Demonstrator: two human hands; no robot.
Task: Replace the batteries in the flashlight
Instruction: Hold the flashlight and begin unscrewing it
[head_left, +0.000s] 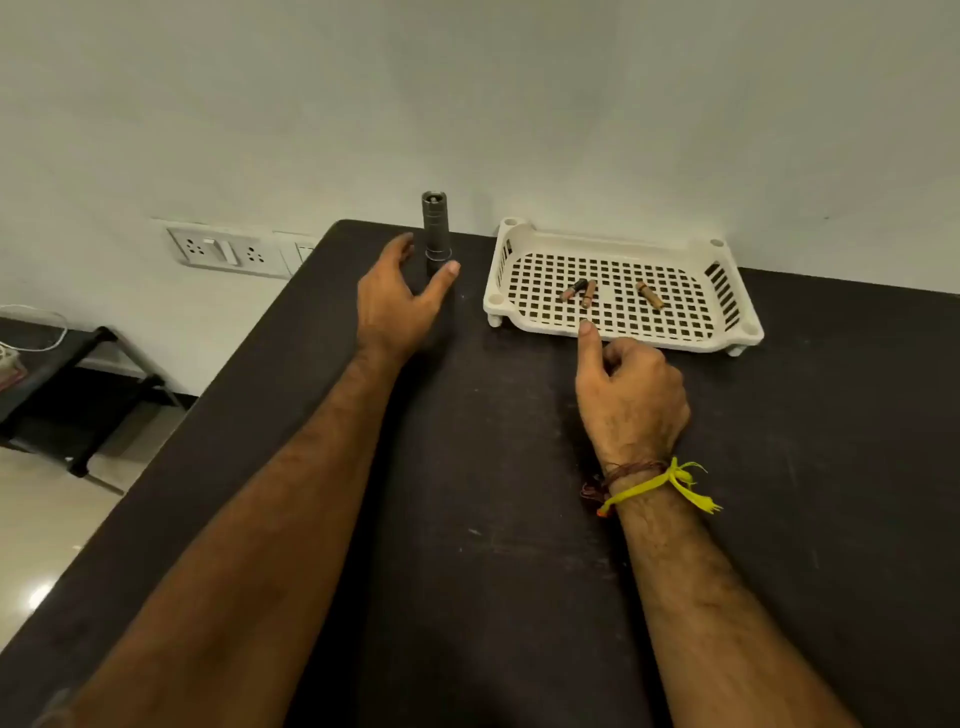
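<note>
A grey metal flashlight (435, 228) stands upright near the far edge of the black table (493, 493). My left hand (400, 296) is open around its base, thumb on the right side, fingers on the left; whether it touches is unclear. To the right sits a white perforated tray (623, 338). Two batteries (581, 292) lie together at its middle, and a third battery (649, 295) lies further right. My right hand (631, 395) rests on the table in front of the tray, index finger stretched over the tray's front rim, other fingers curled, holding nothing.
A white wall rises right behind the table. A switch and socket panel (228, 252) is on the wall at left. Lower left stands a black rack (67, 395) with cables on a shiny floor. The table's left edge runs diagonally.
</note>
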